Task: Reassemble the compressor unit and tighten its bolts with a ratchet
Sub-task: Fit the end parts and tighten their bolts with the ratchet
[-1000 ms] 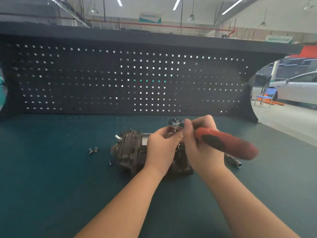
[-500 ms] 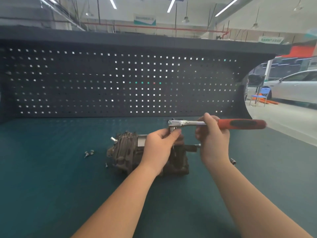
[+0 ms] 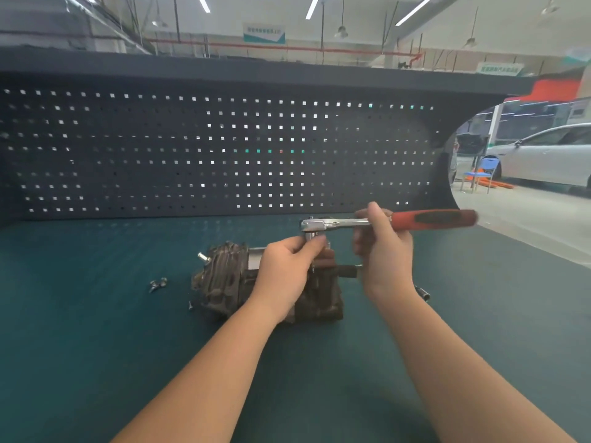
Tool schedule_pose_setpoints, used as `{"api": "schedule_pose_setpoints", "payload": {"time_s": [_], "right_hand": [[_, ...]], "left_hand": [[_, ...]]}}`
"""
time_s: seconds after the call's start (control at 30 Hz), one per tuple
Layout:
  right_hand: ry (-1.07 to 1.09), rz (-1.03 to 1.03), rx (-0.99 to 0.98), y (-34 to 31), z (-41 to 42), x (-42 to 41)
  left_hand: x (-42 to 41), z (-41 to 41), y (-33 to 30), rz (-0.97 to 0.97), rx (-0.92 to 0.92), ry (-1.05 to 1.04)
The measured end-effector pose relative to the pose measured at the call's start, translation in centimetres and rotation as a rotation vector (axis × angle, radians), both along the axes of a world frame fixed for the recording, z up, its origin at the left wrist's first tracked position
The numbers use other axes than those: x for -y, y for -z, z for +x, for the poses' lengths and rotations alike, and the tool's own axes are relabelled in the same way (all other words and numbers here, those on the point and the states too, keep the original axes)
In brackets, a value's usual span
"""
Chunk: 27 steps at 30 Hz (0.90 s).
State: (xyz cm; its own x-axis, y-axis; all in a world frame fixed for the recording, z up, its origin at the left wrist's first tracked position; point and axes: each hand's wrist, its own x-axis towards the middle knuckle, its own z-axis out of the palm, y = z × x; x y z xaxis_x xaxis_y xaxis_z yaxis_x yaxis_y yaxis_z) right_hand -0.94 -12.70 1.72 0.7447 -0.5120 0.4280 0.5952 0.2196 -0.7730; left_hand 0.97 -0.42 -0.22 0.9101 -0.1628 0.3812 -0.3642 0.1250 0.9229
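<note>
A dark ribbed compressor unit point(image 3: 224, 279) lies on its side on the teal bench mat point(image 3: 96, 346). A ratchet with a red handle point(image 3: 428, 219) and a chrome head point(image 3: 315, 224) is held level above the unit's top, its socket pointing down. My right hand point(image 3: 383, 251) grips the ratchet where the shaft meets the handle. My left hand point(image 3: 287, 273) lies over the middle of the unit and pinches the socket under the ratchet head. The bolt beneath the socket is hidden by my fingers.
Two loose bolts point(image 3: 157, 284) lie on the mat left of the unit, and a small screw point(image 3: 190, 306) sits by its near left corner. A chrome socket point(image 3: 423, 294) lies behind my right wrist. A dark pegboard point(image 3: 192, 155) walls the bench's far edge.
The ratchet handle swung from pointing toward me and right to lying level, pointing right. My right hand followed it upward. My left hand stayed at the socket.
</note>
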Motion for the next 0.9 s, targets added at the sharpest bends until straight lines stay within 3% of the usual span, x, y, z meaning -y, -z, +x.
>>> {"api": "schedule_pose_setpoints", "payload": {"time_s": [0.07, 0.13, 0.2, 0.3, 0.37, 0.53, 0.6, 0.67, 0.8, 0.83, 0.9], "right_hand": [[-0.317, 0.273, -0.176, 0.1, 0.8, 0.9], [-0.368, 0.307, -0.227, 0.2, 1.1, 1.0], [-0.188, 0.163, -0.113, 0.1, 0.6, 0.4], [0.225, -0.348, 0.171, 0.1, -1.0, -1.5], [0.332, -0.619, 0.28, 0.4, -1.8, -2.5], [0.412, -0.738, 0.311, 0.6, -1.8, -2.4], [0.408, -0.681, 0.348, 0.7, -1.6, -1.8], [0.263, -0.435, 0.322, 0.8, -1.0, -1.2], [-0.258, 0.205, -0.086, 0.5, 0.6, 0.6], [-0.338, 0.266, -0.153, 0.5, 0.7, 0.9], [-0.291, 0.217, -0.128, 0.5, 0.7, 0.8]], "left_hand": [[0.1, 0.1, 0.2, 0.013, 0.013, -0.005], [0.2, 0.0, 0.2, 0.019, 0.018, -0.018], [0.3, -0.2, 0.3, 0.016, 0.031, -0.033], [0.1, -0.5, 0.3, -0.03, 0.046, -0.013], [-0.1, -0.7, 0.2, 0.0, 0.07, 0.017], [0.0, -0.7, 0.2, -0.015, 0.081, 0.012], [0.1, -0.5, 0.2, -0.039, 0.05, 0.0], [0.1, -0.1, 0.2, -0.048, 0.022, 0.018], [0.1, 0.3, 0.4, -0.037, 0.02, 0.02], [0.1, 0.3, 0.5, -0.035, 0.021, 0.022], [0.2, 0.2, 0.5, -0.039, 0.017, 0.026]]}}
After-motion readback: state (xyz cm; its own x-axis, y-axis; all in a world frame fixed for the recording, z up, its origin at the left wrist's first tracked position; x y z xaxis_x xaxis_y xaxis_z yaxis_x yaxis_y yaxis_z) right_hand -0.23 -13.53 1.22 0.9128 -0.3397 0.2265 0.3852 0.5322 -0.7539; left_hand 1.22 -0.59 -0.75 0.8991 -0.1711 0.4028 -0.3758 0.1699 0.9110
